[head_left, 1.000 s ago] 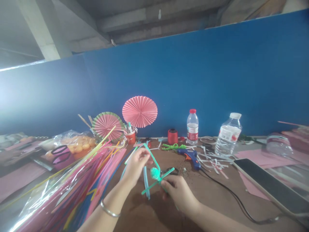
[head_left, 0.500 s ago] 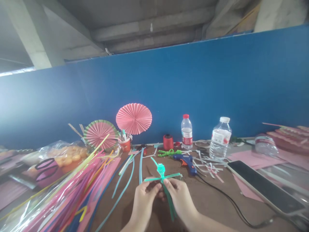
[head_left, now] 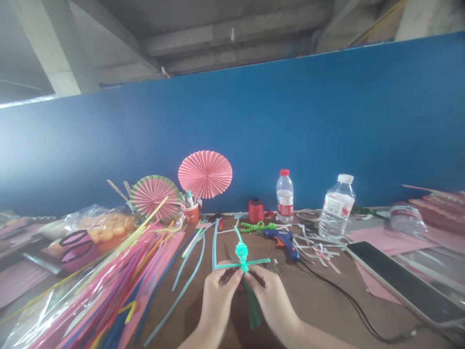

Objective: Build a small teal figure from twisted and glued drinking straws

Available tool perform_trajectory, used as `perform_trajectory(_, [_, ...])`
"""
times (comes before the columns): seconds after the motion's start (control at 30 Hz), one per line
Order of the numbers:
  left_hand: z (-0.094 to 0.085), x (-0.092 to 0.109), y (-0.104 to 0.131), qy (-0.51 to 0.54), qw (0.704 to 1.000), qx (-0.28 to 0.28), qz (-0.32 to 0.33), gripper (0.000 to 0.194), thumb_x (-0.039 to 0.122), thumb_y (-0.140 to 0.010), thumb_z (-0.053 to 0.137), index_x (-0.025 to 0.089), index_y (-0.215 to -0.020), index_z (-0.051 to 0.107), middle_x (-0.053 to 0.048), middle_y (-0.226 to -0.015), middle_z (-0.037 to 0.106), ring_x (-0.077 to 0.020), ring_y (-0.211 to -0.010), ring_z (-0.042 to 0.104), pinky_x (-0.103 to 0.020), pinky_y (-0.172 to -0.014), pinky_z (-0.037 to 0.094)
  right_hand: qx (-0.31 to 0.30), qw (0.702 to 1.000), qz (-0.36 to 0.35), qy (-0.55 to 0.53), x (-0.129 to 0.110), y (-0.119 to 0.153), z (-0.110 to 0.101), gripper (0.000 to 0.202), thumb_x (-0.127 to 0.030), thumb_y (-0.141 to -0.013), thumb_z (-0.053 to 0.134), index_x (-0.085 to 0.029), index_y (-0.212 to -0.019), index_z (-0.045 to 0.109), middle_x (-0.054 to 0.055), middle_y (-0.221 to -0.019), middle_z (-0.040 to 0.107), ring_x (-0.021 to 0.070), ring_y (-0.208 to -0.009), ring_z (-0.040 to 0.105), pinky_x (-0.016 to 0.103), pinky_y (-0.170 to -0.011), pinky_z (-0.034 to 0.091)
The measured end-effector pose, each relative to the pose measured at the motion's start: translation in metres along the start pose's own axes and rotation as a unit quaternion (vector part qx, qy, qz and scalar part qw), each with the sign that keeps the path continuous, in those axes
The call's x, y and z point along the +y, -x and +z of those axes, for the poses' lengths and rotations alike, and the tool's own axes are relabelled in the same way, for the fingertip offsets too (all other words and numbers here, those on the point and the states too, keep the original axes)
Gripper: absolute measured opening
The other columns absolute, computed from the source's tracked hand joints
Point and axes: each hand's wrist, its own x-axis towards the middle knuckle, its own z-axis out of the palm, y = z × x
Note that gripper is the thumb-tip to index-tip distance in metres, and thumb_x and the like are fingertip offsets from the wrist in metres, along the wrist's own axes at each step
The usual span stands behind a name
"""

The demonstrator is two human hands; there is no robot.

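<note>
Between my hands is a small teal pipe-cleaner figure (head_left: 241,251). It has a coiled round head with a loose end pointing up, two straight arms held out sideways, and several strands hanging below. My left hand (head_left: 220,293) pinches it just under the arms from the left side. On the other side my right hand (head_left: 268,293) pinches the same spot, thumb close to the left thumb. The fingertips behind the figure are partly hidden. Both hands hold it above the brown tabletop (head_left: 305,310).
At left lie bundled coloured pipe cleaners (head_left: 119,281) in clear plastic. Behind stand pink paper fans (head_left: 205,174), a cup of pens (head_left: 191,213), a red thread spool (head_left: 256,211) and water bottles (head_left: 337,207). A blue glue gun (head_left: 285,242) trails its cord right, near a phone (head_left: 403,281).
The figure has turned slightly, so its arms and loose top end point differently, the top end now more upright. Both hands keep their pinch. The whole view has shifted a little.
</note>
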Motion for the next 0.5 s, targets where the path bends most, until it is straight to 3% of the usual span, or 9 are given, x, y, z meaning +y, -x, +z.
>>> perform_trajectory(0.17, [0.002,-0.002,0.001,0.046,0.998,-0.027,-0.027,0.025,0.031,-0.07,0.062,0.01,-0.083,0.068,-0.007,-0.066,0.067,-0.0208,-0.062,0.061,-0.031,-0.06,0.049,0.044,0.995,0.066,-0.052,0.006,-0.003,-0.002,0.027,-0.038,-0.069,0.063,-0.013,-0.08,0.065,0.008,-0.073,0.067,0.0213,-0.066,0.061,0.03,-0.063,0.048])
perform_trajectory(0.4, [0.011,0.01,0.007,0.131,0.987,-0.002,-0.088,0.022,0.031,-0.065,0.067,0.012,-0.075,0.069,-0.007,-0.063,0.068,-0.0174,-0.056,0.06,-0.028,-0.058,0.046,0.087,0.995,0.042,0.003,0.007,-0.003,-0.003,0.024,-0.038,-0.064,0.067,-0.014,-0.068,0.061,0.005,-0.066,0.066,0.0205,-0.064,0.061,0.028,-0.061,0.047])
perform_trajectory(0.5, [0.013,0.013,0.007,0.167,0.981,-0.021,-0.096,0.02,0.03,-0.066,0.066,0.011,-0.071,0.069,-0.007,-0.06,0.068,-0.0164,-0.054,0.059,-0.027,-0.056,0.045,0.093,0.995,0.041,0.012,0.01,-0.003,-0.003,0.023,-0.037,-0.065,0.066,-0.015,-0.063,0.06,0.003,-0.061,0.064,0.0177,-0.058,0.059,0.026,-0.057,0.045])
